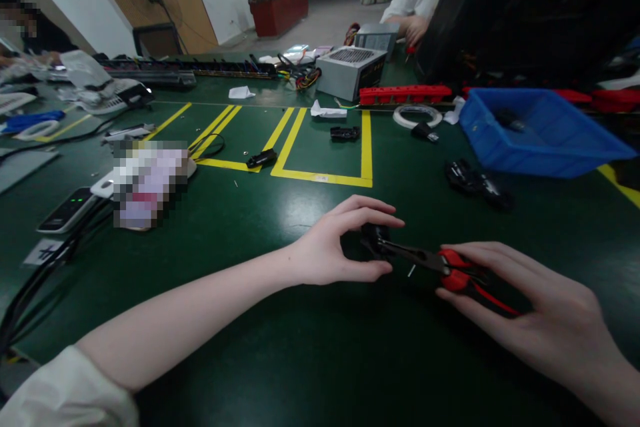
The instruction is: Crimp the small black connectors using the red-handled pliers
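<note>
While L hand (333, 250) pinches black part (374, 240) | R hand (525, 307) grips pliers (440, 267) | tips touching part, btwn hands

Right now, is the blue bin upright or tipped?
Tipped. The blue bin leans with its opening toward the camera, so its inner floor shows; a dark item lies inside near the back.

A blue bin (540, 140) sits at two o'clock, a grey power supply (350, 71) at twelve, a scanner (67, 210) at nine.
</note>
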The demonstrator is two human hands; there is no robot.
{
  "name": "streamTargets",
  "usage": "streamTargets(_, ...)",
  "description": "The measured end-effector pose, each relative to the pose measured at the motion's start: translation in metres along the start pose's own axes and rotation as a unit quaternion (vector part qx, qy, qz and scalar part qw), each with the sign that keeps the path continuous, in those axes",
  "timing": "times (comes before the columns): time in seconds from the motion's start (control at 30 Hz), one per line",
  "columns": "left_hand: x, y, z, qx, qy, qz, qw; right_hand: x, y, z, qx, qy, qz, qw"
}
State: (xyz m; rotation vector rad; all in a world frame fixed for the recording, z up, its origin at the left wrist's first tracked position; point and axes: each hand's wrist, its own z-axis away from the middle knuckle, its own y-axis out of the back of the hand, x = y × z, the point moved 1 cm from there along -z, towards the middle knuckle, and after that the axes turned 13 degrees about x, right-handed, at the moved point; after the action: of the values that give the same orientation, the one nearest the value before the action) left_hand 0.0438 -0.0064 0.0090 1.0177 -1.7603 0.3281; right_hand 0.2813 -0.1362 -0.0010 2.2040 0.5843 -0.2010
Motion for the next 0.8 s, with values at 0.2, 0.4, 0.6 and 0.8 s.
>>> streamTargets(0.2, 0.0003, 0.0058, -0.0042, -0.084, 0.099, 0.109, 0.986, -0.0015, 0.0019, 0.0001, -0.034, -0.036, -0.025, 0.998)
streamTargets(0.4, -0.005, 0.0065, -0.0046, -0.148, 0.138, 0.181, 0.962, -0.0011, 0.0002, 0.003, -0.058, -0.077, -0.07, 0.993)
streamTargets(0.6, -0.0021, 0.0057, -0.0027, -0.104, 0.059, 0.052, 0.991, -0.0009, 0.0003, 0.0, -0.049, -0.045, -0.054, 0.996)
streamTargets(0.8, 0.0014, 0.0054, 0.0036, -0.04, -0.087, -0.298, 0.95, 0.0028, 0.0021, -0.0002, -0.04, -0.02, -0.002, 0.999)
